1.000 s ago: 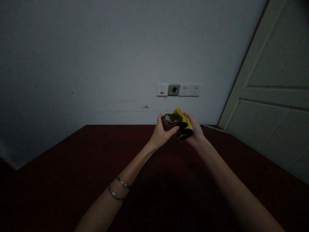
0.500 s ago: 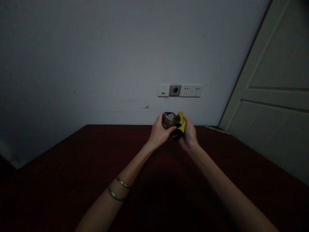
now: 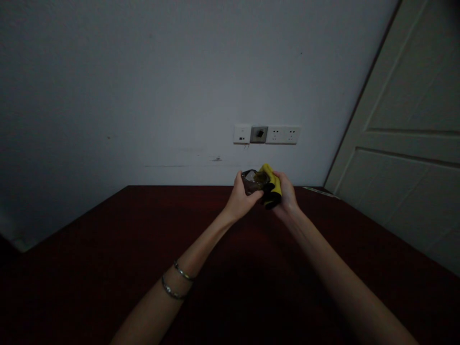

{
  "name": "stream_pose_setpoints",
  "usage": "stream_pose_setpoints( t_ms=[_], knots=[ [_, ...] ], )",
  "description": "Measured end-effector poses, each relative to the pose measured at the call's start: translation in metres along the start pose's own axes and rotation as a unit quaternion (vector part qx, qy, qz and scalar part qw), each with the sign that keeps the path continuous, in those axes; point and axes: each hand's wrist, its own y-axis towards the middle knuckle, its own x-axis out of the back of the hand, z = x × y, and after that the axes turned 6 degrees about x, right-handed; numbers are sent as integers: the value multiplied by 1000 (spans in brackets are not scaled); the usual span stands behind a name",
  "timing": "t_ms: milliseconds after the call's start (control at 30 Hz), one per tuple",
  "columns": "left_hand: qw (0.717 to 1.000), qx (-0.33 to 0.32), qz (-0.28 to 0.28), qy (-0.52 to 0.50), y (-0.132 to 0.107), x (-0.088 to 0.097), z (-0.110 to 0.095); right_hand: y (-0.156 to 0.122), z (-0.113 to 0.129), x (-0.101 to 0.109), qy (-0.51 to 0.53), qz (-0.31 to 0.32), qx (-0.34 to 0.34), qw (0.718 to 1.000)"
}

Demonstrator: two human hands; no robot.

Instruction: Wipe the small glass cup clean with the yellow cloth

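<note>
My left hand (image 3: 240, 199) is closed round a small dark glass bowl (image 3: 251, 181), held up above the far part of the dark red table (image 3: 108, 249). A yellow cloth with a dark edge (image 3: 270, 184) is gripped in my right hand (image 3: 286, 197), and the cloth is pressed against the bowl's right side. Both arms reach forward from the lower edge of the view. Two thin bangles (image 3: 176, 282) sit on my left forearm.
A pale wall (image 3: 143, 86) stands behind the table, with a row of sockets (image 3: 266, 134) just above my hands. A white panelled door (image 3: 409, 143) fills the right side. The room is dim.
My right hand and the cloth moved in against the bowl from the right, then shifted slightly over its side. My left hand kept hold of the bowl in nearly the same spot.
</note>
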Motion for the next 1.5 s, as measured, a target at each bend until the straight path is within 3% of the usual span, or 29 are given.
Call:
stream_pose_setpoints(
  t_ms=[100,200,633,733,933,1200,1333,1500],
  knots=[
    [997,-20,69,3,1,4,1,9,-2,12,-24,0,-1,1000],
    [995,-36,97,11,3,6,3,16,-3,20,-33,-11,-4,999],
    [999,-5,-37,-16,11,11,8,-10,-9,0,6,0,30,1000],
    [999,18,-43,-18,9,10,8,-9,-7,1,3,5,29,1000],
    [993,11,73,-94,6,4,3,-5,-5,1,16,21,69,997],
    [983,-34,175,-40,4,15,-8,9,-7,18,-10,27,30,999],
    [989,-3,141,-48,5,15,-10,8,-5,18,-17,35,33,999],
    [999,-12,43,2,8,16,-8,-11,-2,3,-36,36,-7,999]
  ],
)
